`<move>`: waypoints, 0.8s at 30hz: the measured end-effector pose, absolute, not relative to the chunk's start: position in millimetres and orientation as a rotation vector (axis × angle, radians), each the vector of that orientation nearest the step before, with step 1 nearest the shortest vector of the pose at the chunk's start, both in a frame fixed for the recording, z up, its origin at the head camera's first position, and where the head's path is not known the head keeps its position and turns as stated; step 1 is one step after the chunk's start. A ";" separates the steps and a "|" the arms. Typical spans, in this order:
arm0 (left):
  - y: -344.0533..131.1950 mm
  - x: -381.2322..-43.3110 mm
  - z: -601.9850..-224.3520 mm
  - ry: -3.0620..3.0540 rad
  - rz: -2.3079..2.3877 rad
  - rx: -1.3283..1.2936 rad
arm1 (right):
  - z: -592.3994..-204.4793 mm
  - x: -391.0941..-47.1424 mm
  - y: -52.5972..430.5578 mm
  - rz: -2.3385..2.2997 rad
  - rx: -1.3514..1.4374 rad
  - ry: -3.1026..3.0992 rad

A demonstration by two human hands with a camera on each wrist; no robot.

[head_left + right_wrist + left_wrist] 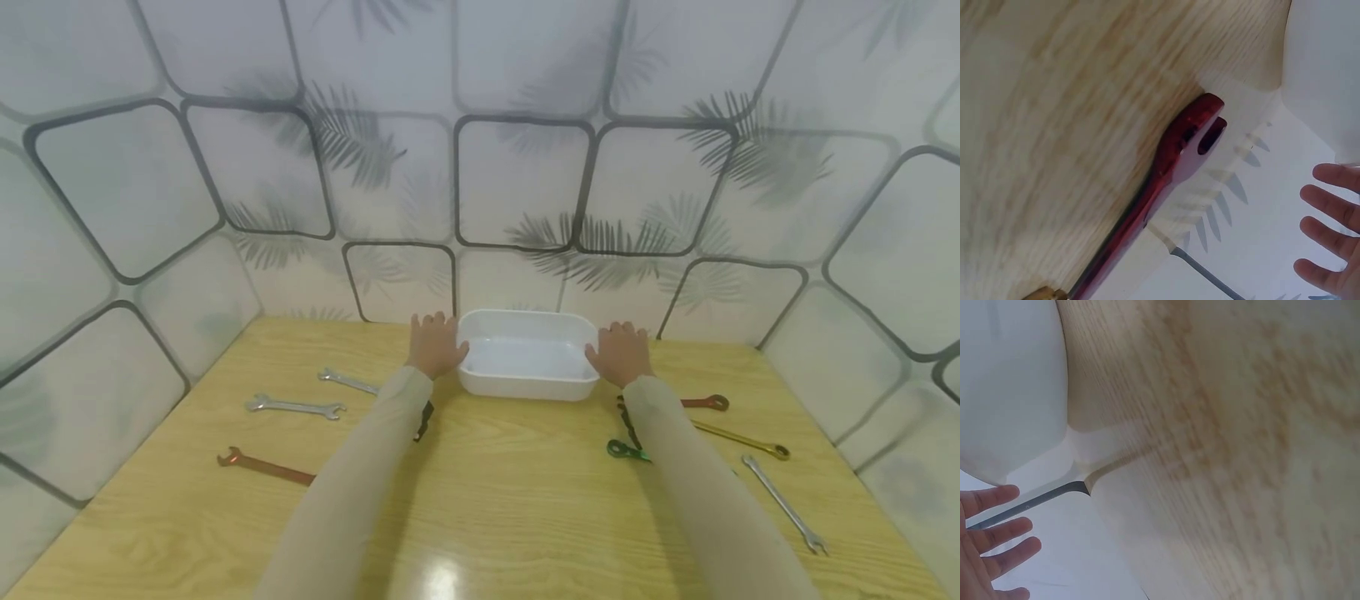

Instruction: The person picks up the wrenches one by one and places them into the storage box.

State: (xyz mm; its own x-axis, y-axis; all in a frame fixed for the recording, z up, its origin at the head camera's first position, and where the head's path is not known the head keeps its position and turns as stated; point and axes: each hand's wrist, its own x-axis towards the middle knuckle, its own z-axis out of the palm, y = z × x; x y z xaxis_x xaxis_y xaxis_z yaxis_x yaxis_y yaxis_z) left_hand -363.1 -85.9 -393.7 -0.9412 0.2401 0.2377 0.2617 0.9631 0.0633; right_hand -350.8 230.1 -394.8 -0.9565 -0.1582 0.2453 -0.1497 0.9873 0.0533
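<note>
A white rectangular tub (528,388) with rounded corners sits near the back of the table, against the wall. My left hand (436,345) is at its left end, with the thumb reaching over the rim. At the right end my right hand (622,353) mirrors this, thumb at the rim. Straight, spread fingers (999,534) show beside the tub's outer wall (1013,387) in the left wrist view. Fingers (1329,203) in the right wrist view are also extended and apart. Near the right hand lies a red wrench (705,402), partly hidden by the sleeve.
To the left lie a silver wrench (296,407), another silver wrench (348,382) and a copper-coloured wrench (266,468). A gold wrench (742,438), a green wrench (626,451) and a silver wrench (783,504) lie to the right. Patterned walls (525,183) enclose the table.
</note>
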 end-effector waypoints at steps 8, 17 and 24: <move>-89.0 -365.2 -393.9 -2.908 -0.167 -0.434 | -396.3 -351.7 232.5 -0.081 0.304 -2.860; -95.1 -366.1 -401.1 -2.846 -0.248 -0.505 | -397.1 -346.3 230.2 -0.085 0.357 -2.824; -98.1 -358.6 -398.9 -2.873 -0.250 -0.497 | -397.9 -339.9 224.9 0.015 0.343 -2.835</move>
